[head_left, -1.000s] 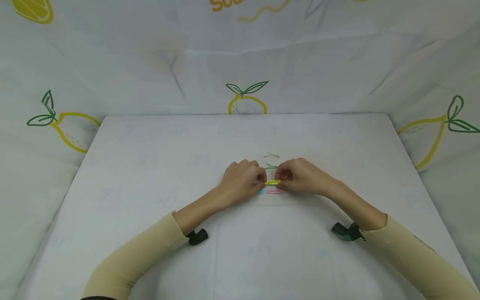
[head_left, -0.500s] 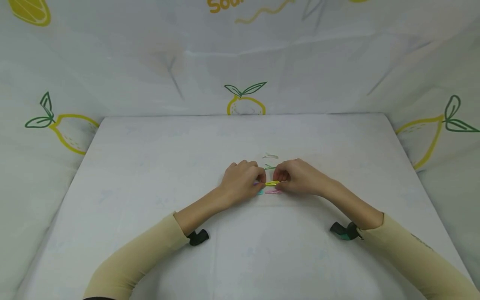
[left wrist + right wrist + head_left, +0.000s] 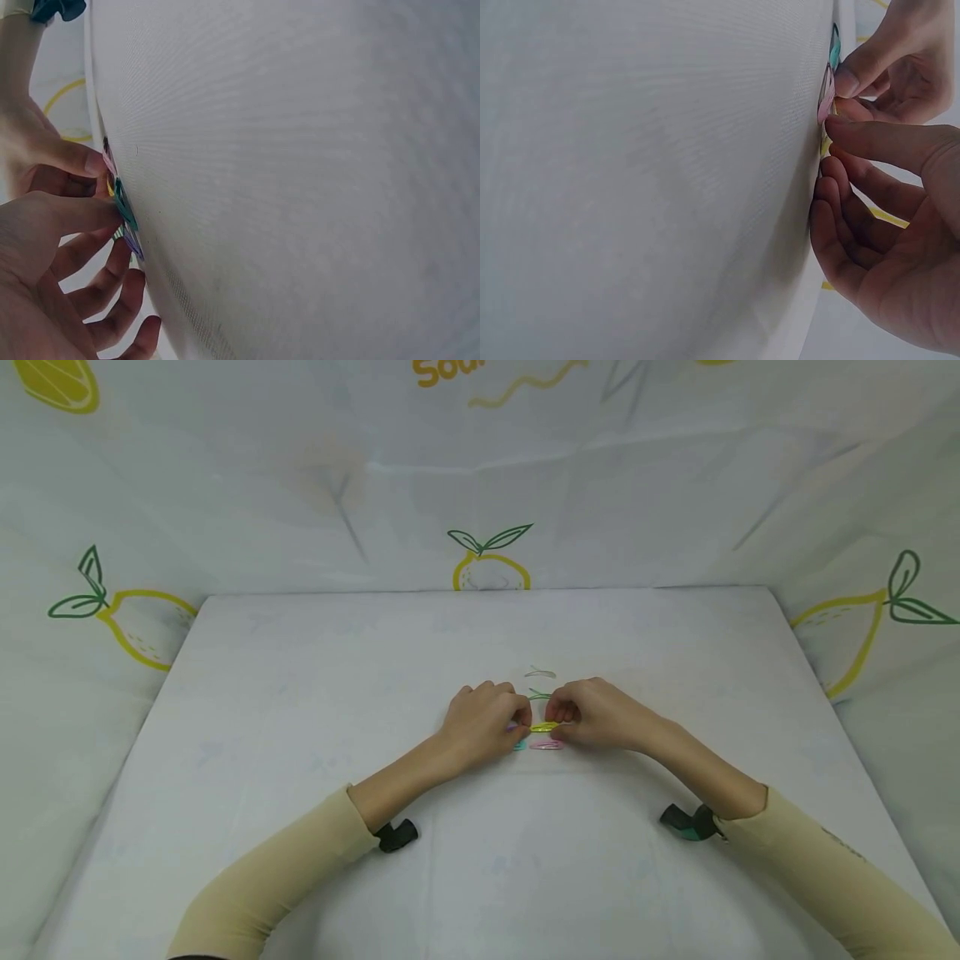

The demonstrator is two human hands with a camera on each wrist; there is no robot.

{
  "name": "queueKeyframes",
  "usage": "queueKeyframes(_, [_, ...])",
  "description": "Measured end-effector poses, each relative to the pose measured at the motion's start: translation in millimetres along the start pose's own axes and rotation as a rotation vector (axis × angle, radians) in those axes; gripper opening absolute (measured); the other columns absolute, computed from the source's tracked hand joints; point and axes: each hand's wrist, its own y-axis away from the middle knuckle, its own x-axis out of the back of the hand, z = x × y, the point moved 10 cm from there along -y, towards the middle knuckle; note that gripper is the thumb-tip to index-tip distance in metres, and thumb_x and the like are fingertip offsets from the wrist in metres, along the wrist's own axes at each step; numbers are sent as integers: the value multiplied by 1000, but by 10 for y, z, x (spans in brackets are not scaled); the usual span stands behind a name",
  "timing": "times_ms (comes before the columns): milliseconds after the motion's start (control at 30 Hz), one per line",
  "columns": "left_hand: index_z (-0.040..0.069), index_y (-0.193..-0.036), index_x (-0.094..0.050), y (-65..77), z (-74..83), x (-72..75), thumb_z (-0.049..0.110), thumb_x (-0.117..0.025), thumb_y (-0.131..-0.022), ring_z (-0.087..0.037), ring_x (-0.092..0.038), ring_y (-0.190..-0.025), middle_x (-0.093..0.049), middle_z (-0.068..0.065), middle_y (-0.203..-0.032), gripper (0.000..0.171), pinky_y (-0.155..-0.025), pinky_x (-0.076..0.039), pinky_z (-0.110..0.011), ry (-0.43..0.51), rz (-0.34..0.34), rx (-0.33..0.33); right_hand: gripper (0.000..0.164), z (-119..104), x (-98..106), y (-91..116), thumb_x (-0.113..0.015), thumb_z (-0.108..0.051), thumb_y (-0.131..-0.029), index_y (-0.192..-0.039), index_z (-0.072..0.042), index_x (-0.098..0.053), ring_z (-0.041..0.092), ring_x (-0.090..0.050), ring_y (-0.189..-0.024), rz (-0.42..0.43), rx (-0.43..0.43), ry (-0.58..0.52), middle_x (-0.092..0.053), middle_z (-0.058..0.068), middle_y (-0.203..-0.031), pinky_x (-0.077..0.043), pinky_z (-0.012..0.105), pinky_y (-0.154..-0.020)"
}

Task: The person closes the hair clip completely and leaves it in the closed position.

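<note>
In the head view a yellow snap hair clip lies between both hands. My left hand pinches its left end with thumb and forefinger. The right hand pinches its other end. Just nearer lies a pink hair clip, also seen in the right wrist view beside the right thumb. A teal hair clip shows by the left thumb in the left wrist view, with a purple hair clip beyond it, partly hidden. Behind the yellow one are a green hair clip, partly covered, and a pale hair clip, both sprung apart.
All the clips lie on a white-covered table. A white curtain with lemon prints rises behind and at both sides. Black devices hang under the wrists.
The head view has shifted slightly. Both hands stay at the yellow hair clip in almost the same pose, and the other clips have not moved on the table.
</note>
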Motion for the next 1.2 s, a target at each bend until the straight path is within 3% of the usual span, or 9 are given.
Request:
queueKeyframes(500, [26, -93, -78, 3, -3, -11, 30, -81, -98, -16, -61, -87, -71, 6, -95, 7, -76, -42, -34, 10, -21, 13, 9, 18, 17, 18, -82, -6, -90, -98, -8, -79, 10, -66, -83, 25, -10, -2, -77, -1, -90, -57, 31, -81])
queueKeyframes(767, [26, -96, -79, -3, -11, 4, 31, -81, -98, -17, -65, -91, -74, 6, -99, 6, -81, -49, -39, 45, -28, 13, 8, -5, 57, 24, -81, -6, -91, -98, -8, -80, 10, -68, -84, 60, 7, -15, -78, -1, -90, -60, 38, -83])
queueKeyframes(1200, [22, -100, -80, -29, -79, 87, 28, -78, -98, -15, -68, -93, -75, 3, -99, 7, -79, -56, -39, 119, 0, 19, 9, -25, 167, 36, -82, -4, -91, -98, -9, -80, 11, -67, -84, 133, 11, -23, -77, -1, -90, -59, 33, -82])
